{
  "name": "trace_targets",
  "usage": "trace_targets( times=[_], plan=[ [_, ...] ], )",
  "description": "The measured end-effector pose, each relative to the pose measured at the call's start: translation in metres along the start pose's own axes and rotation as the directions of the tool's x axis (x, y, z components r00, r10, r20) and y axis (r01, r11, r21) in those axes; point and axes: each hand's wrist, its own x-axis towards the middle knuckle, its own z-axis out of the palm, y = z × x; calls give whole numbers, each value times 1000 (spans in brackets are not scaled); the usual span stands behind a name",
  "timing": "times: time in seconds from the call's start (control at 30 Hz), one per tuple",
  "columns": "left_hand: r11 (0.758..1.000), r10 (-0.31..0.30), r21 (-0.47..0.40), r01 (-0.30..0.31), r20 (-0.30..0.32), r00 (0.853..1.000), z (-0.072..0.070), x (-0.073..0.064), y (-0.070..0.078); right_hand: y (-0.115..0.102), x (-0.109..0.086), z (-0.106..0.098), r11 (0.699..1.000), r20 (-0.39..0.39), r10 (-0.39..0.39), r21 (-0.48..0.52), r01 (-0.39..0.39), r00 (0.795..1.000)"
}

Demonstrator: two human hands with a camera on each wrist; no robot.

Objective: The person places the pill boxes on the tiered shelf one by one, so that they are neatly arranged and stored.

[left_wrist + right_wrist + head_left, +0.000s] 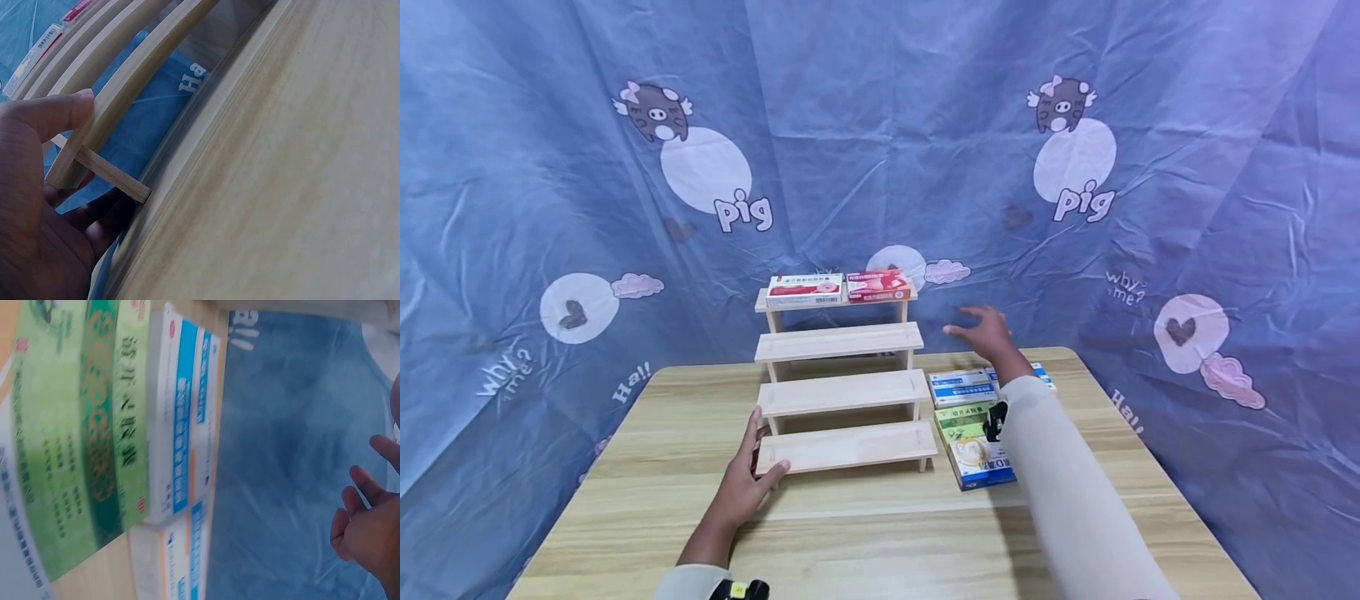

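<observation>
Right sleeve (pixel 1075 492) covering part of the flat boxes (pixel 973 417) on the table (pixel 865 533), right hand (pixel 988 332) spread empty above them, left hand (pixel 747 483) lying flat, thumb against the stepped wooden rack (pixel 842 392), two red-and-white boxes (pixel 838 287) up top.

Head camera looks forward and down across the table (pixel 880 533). Left wrist camera sits close against the stepped shelf (pixel 125 81). Right wrist camera looks closely down on the boxes (pixel 106 444), also at the head view's centre right.
</observation>
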Motion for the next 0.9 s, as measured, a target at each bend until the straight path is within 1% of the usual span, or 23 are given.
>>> trace_targets(
  times=[0.13,0.27,0.33,0.47,0.57,0.7,0.8,0.9],
  plan=[
    [1000,2,6,-2,4,1000,-1,1,0,18,-1,-5,998,35,49,40,-51,998],
    [1000,0,-3,0,9,1000,-1,0,2,36,-2,-10,989,56,97,111,-102,994],
    [1000,-6,-3,6,10,1000,-1,0,2,42,-4,-12,985,60,106,128,-113,993],
    [1000,-7,8,7,1,1000,0,1,0,53,-10,-14,982,60,120,137,-127,991],
    [1000,-2,12,2,3,1000,1,2,-3,58,-14,-16,983,48,141,112,-146,989],
    [1000,-3,13,3,5,1000,0,3,-4,63,-17,-20,986,27,144,85,-146,989],
    [1000,-5,16,5,5,1000,0,3,-4,70,-20,-24,985,29,137,97,-140,990],
    [1000,-8,18,7,9,1000,0,3,-4,79,-24,-30,977,33,161,134,-164,986]
  ],
)
